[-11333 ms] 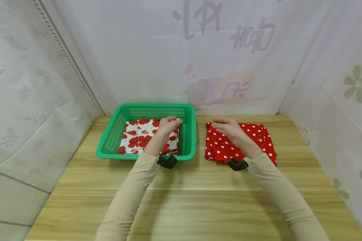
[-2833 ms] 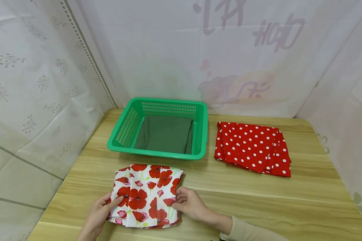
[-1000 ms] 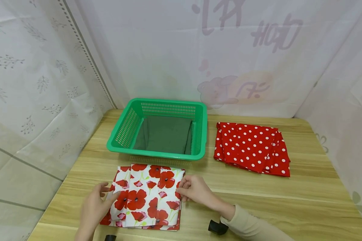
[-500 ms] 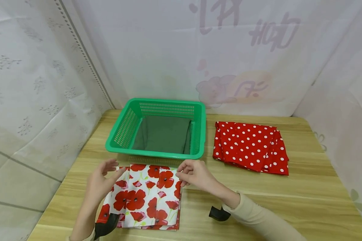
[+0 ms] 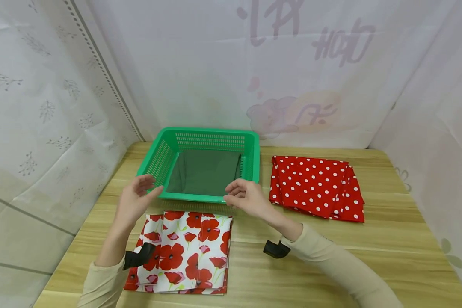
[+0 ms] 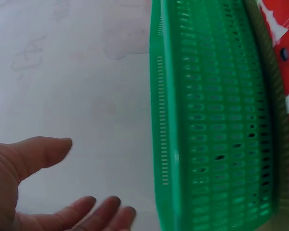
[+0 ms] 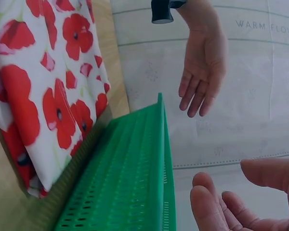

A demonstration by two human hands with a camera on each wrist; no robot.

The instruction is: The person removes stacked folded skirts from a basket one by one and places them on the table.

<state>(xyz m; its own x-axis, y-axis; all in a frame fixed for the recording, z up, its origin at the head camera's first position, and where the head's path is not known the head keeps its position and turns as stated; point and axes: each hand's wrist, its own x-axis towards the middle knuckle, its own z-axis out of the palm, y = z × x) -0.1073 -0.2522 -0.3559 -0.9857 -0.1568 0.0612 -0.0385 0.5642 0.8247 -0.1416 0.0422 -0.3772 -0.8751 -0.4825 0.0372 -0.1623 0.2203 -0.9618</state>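
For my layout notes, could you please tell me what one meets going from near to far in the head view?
Poppy-print cloth, near rim of the green basket, dark green cloth inside it, printed backdrop.

Three cloths: one poppy-print cloth (image 5: 185, 252), one red polka-dot cloth (image 5: 315, 186), one dark green cloth (image 5: 211, 171), seemingly single. One green plastic basket (image 5: 256, 158). One left hand (image 5: 134, 200), one right hand (image 5: 249, 199). Two black wrist devices (image 5: 276, 249). One table (image 5: 385, 244).

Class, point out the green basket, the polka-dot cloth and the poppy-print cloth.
Green basket (image 5: 192, 197), head view: front rim.
Polka-dot cloth (image 5: 313, 185), head view: upper face, middle.
Poppy-print cloth (image 5: 186, 253), head view: upper face, middle.
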